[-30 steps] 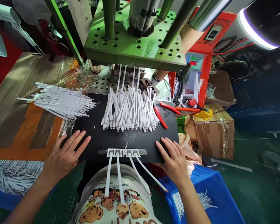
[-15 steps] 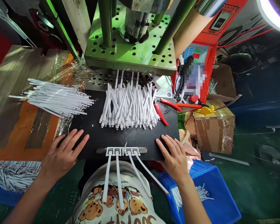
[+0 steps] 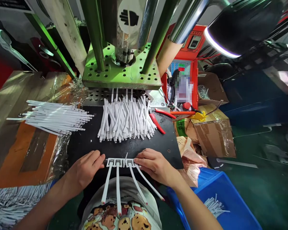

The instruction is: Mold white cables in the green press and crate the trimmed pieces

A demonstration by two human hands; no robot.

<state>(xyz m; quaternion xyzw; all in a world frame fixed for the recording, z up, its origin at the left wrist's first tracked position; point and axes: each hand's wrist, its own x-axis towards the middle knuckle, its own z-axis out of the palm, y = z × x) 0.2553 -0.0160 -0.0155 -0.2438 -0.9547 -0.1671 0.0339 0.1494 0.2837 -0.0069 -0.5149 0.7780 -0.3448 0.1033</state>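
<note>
A white moulded plastic strip (image 3: 121, 161) lies at the near edge of the black work plate (image 3: 86, 140). Several flat white cables (image 3: 118, 188) hang from it toward my shirt, and a thin sprue (image 3: 125, 156) sticks up at its middle. My left hand (image 3: 87, 167) is closed at the strip's left end, thumb and fingers together. At the right end, my right hand (image 3: 156, 164) is closed, with its fingertips over the strip's end. The grey bar beneath the strip is mostly hidden, its ends covered by my hands.
Beyond lie a pile of white cables (image 3: 127, 119) and red-handled pliers (image 3: 157, 123), before a green press plate (image 3: 121, 81). More cables (image 3: 55, 116) lie on the left board. A blue bin (image 3: 230, 191) stands low right, a red control box (image 3: 194, 89) behind.
Both hands have moved inward from lying spread on the plate to closing at the two ends of the strip and bar. The view has tilted up, showing more of the press and lamp.
</note>
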